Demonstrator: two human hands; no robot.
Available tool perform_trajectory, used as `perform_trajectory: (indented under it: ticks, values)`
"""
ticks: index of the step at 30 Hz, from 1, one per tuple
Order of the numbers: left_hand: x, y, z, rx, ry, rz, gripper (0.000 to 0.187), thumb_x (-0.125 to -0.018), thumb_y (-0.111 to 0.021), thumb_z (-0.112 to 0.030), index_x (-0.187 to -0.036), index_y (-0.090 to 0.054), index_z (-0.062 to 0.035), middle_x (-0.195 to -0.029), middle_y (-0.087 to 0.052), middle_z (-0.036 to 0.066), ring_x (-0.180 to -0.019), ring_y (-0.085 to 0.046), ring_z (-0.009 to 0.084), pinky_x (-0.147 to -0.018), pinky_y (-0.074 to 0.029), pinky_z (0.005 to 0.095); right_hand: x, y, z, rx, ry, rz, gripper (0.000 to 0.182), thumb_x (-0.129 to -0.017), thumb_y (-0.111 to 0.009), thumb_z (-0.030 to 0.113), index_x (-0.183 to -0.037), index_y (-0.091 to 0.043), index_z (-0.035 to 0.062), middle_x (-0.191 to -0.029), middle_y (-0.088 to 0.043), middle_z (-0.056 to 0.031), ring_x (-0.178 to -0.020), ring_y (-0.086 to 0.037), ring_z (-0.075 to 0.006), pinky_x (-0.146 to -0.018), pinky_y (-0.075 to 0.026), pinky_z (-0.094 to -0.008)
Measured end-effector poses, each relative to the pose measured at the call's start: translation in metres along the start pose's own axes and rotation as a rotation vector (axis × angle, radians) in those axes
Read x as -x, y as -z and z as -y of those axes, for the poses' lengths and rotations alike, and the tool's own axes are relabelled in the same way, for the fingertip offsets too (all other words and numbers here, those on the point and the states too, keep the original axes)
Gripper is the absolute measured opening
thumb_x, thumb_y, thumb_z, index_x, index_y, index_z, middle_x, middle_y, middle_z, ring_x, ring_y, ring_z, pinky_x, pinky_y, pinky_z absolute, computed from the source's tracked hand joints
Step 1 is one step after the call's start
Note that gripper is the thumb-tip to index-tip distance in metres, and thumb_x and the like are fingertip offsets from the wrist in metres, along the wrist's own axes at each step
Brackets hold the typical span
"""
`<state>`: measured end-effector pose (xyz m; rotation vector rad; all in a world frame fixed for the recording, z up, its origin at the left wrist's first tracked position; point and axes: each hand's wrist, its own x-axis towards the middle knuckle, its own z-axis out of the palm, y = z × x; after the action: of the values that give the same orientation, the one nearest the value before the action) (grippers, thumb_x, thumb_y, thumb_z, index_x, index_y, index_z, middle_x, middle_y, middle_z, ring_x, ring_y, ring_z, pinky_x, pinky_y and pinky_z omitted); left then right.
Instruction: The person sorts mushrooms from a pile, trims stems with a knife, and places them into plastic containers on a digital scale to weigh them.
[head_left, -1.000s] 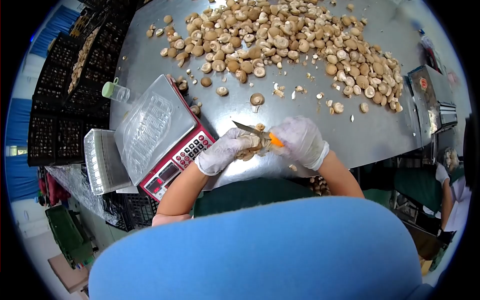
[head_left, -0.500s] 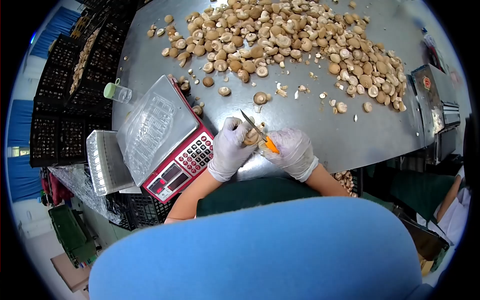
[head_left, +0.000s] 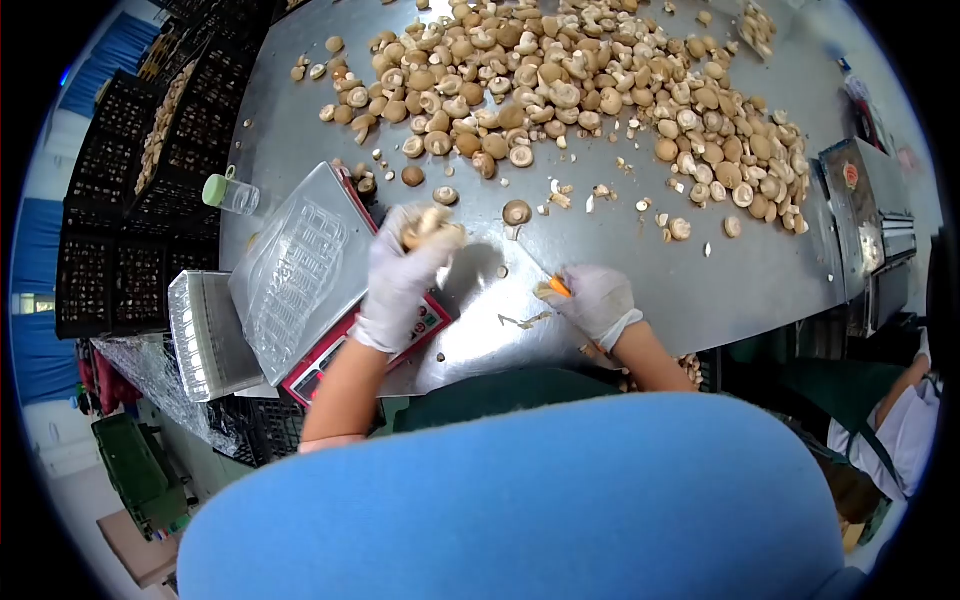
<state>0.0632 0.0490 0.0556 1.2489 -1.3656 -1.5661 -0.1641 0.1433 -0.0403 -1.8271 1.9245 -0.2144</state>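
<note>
Pinching blurred mushroom (head_left: 432, 232) between fingers of left hand (head_left: 394, 278) at eleven o'clock; wrapping fingers of right hand (head_left: 598, 300) around knife (head_left: 561, 287) at three o'clock, seemingly angling it safely aside.

The left hand (head_left: 395, 283) is blurred, and so are the mushrooms (head_left: 432, 230) in its fingers, too smeared to count. Its wrist and forearm hide part of the red scale (head_left: 432, 318), covering many of its keys. The right hand (head_left: 600, 300) hides most of the orange handle of the knife (head_left: 560, 287), whose blade thins to a pale streak. The mushroom pile (head_left: 540, 75) runs off at the top edge. A blue surface (head_left: 510, 500) hides most of the dark green apron (head_left: 510, 392). At far right, a co-worker (head_left: 905, 445) is cut off by the dark rim, and what the black crates (head_left: 90, 265) hold is too small to tell
</note>
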Motion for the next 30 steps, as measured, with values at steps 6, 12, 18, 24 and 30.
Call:
perform_trajectory:
  ticks: [6,12,18,24,30]
  values:
    - [-0.058,0.040,-0.058,-0.175,-0.126,0.041,0.040,-0.085,-0.070,-0.018,-0.122,-0.060,-0.0049,-0.094,-0.061,0.002,-0.070,-0.057,0.0056,-0.056,-0.043,0.0202,-0.103,0.052,-0.007,-0.029,0.201,-0.381,0.063,-0.085,-0.075,0.036,-0.140,-0.051,0.0170,-0.132,-0.052,-0.0162,-0.106,-0.063,-0.0363,-0.088,-0.054,-0.0466]
    - [-0.178,0.054,-0.007,-1.333,-0.382,0.162,0.040,-0.077,-0.071,-0.009,-0.116,-0.060,-0.0086,-0.110,-0.061,0.016,-0.099,-0.067,0.0287,-0.080,-0.054,0.0402,-0.190,0.067,0.039,0.226,0.058,-0.062,0.088,-0.077,-0.079,0.052,-0.152,-0.040,0.0272,-0.159,-0.027,-0.0181,-0.135,-0.047,-0.0382,-0.106,-0.048,-0.0474]
    - [-0.216,0.018,0.009,-1.602,-0.265,0.350,0.044,-0.080,-0.067,-0.006,-0.122,-0.055,-0.0129,-0.118,-0.058,0.020,-0.108,-0.064,0.0378,-0.083,-0.055,0.0468,-0.195,0.016,0.044,0.254,0.152,-0.190,0.077,-0.080,-0.073,0.052,-0.145,-0.050,0.0176,-0.162,-0.021,-0.0196,-0.134,-0.044,-0.0421,-0.101,-0.052,-0.0453]
    - [-0.231,0.025,0.036,-1.440,-0.350,0.274,0.034,-0.081,-0.067,-0.008,-0.113,-0.058,-0.0086,-0.118,-0.056,0.025,-0.106,-0.063,0.0427,-0.086,-0.054,0.0466,-0.190,0.006,0.025,0.085,0.311,-0.391,0.050,-0.077,-0.074,0.041,-0.116,-0.064,0.0104,-0.151,-0.037,-0.0187,-0.122,-0.049,-0.0406,-0.094,-0.054,-0.0469]
    - [-0.233,0.044,0.034,-1.359,-0.356,0.246,0.038,-0.075,-0.069,-0.007,-0.112,-0.062,-0.0101,-0.112,-0.060,0.017,-0.104,-0.062,0.0385,-0.087,-0.050,0.0437,-0.191,0.015,0.035,0.093,0.309,-0.359,0.049,-0.073,-0.077,0.041,-0.111,-0.065,0.0132,-0.149,-0.038,-0.0180,-0.125,-0.049,-0.0410,-0.094,-0.054,-0.0491]
